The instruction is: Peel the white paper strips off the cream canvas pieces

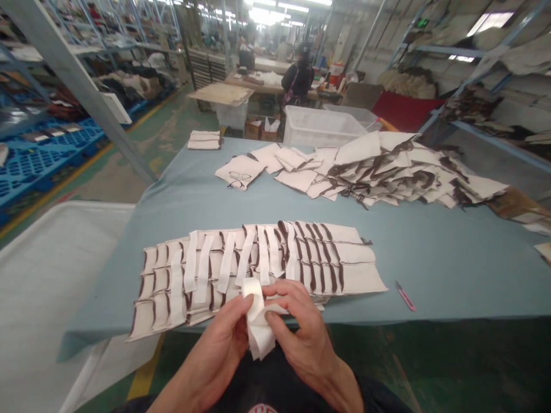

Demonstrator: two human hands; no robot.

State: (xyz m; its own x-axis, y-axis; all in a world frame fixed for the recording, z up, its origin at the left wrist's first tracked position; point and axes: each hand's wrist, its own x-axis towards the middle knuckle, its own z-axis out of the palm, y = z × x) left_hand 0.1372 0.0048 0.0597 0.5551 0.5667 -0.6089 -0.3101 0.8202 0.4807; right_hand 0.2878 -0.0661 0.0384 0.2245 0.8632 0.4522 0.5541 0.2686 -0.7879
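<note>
Close to my body, above the table's near edge, both hands hold a bunch of white fabric strips (260, 332). My left hand (230, 330) pinches it with the thumb on top. My right hand (299, 318) has thumb and fingers closed on a strip at the bunch's right side. Just beyond my hands lie overlapping rows of folded cream fabric pieces with dark brown edges (359, 278). Several loose white strips (226, 261) are laid across those rows, side by side.
A pink-handled small tool (405, 297) lies at the right on the blue-green tablecloth (451, 258). Eyeglasses (239, 179) rest on a cream piece. A large heap of cream pieces (400, 166) covers the back right. White plastic bins (318, 126) stand behind; a person (299, 80) is farther off.
</note>
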